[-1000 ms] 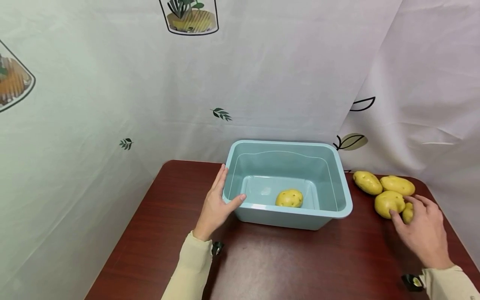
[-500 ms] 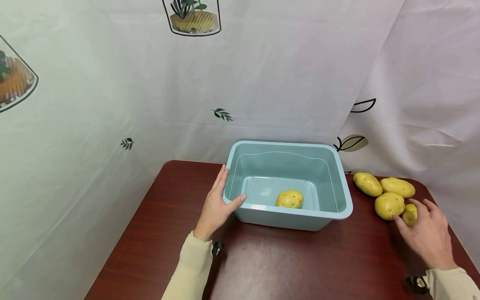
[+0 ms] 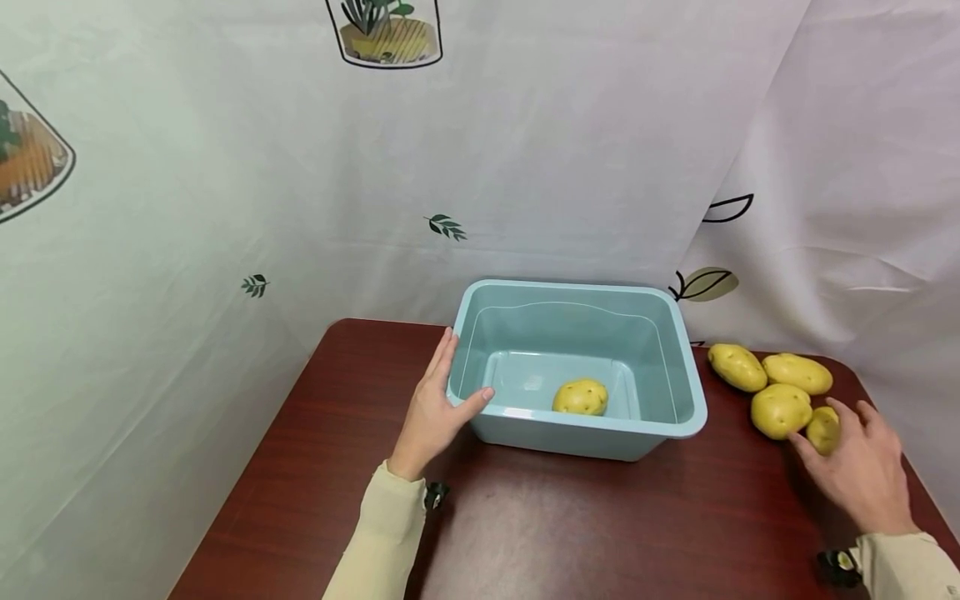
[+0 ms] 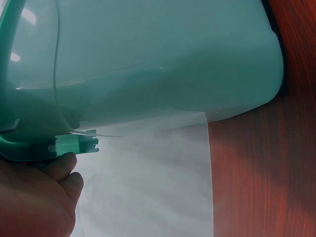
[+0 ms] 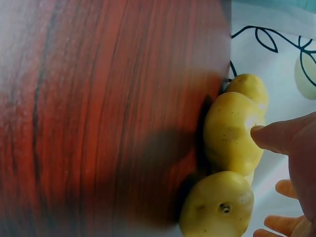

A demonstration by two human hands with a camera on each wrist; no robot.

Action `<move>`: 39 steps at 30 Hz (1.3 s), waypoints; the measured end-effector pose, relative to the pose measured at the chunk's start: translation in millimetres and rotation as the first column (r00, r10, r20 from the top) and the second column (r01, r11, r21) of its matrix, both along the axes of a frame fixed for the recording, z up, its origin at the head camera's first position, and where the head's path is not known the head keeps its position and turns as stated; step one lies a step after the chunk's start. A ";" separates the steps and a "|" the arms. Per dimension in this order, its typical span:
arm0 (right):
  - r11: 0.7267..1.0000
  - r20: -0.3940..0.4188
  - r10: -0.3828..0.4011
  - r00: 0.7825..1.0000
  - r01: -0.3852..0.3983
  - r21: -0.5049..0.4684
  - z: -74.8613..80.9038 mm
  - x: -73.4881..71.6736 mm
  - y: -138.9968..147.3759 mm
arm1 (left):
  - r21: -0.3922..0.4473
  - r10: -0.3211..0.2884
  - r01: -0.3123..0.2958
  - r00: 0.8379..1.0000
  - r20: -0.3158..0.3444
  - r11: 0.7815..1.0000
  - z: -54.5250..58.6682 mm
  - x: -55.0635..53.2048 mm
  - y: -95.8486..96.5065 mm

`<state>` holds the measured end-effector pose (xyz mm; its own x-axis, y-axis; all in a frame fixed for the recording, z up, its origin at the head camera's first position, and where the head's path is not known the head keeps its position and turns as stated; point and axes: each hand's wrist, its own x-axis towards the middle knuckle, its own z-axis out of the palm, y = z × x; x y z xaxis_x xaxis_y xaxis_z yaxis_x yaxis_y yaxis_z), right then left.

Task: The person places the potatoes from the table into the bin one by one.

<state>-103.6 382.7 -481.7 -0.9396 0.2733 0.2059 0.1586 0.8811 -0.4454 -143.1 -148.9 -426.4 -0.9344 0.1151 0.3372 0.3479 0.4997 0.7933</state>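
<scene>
A light blue plastic tub stands on the table with one yellow potato inside. My left hand rests at its near left corner, fingers straight along the left rim and thumb over the front rim. In the left wrist view, fingertips show right at the rim. My right hand hovers at the small potato, thumb and fingers apart on either side of it. Beside that lies a rounder potato, its side overlapped by my thumb in the right wrist view.
Two longer potatoes, one on the left and one on the right, lie at the table's back right. The dark red wooden table ends against a white patterned curtain. The right table edge runs close by my right hand.
My right hand has drawn slightly right and toward me, and more of the small potato shows. My left hand and the tub have stayed put.
</scene>
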 end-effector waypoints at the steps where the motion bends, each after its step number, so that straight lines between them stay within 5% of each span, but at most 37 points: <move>1: 1.000 0.001 0.003 1.000 -0.003 -0.002 -0.5 -0.3 1.2 | 0.001 0.001 -0.001 1.000 0.000 1.000 0.1 -0.1 0.0; 39: 1.000 0.108 -0.005 0.994 0.005 0.003 -14.1 -3.0 16.8 | 0.007 -0.001 0.001 1.000 0.004 1.000 0.6 0.2 -0.7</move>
